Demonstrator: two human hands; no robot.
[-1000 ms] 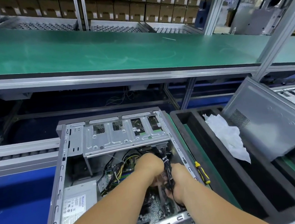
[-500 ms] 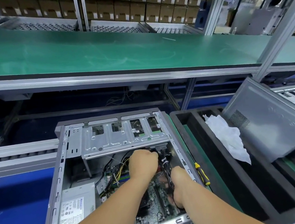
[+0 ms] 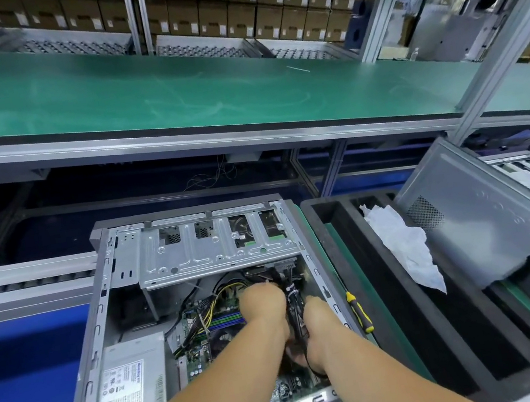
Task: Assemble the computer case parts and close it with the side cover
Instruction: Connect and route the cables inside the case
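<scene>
Your computer case (image 3: 110, 324) lies open on its side in front of you, on the low blue line below the long green table (image 3: 173, 91). Both your hands are deep inside it, near its right wall. Your left hand (image 3: 263, 305) reaches in beside the black cable bundle (image 3: 295, 312), which has a white tie round it; its fingers are bent down out of sight, so you cannot tell if they hold anything. Your right hand (image 3: 315, 326) is just right of that bundle and touches it, with its fingers curled under (what they hold is hidden too). The silver drive cage (image 3: 209, 249) sits at the far end of the case, and the grey power box (image 3: 128, 380) sits at the near left. The green board with its yellow wires (image 3: 222, 292) lies under your hands. The grey side cover (image 3: 483, 214) leans in the black foam tray (image 3: 392, 319) to your right, next to a white bag (image 3: 402, 246). A yellow and black screwdriver (image 3: 359, 312) lies between the case and the tray.
</scene>
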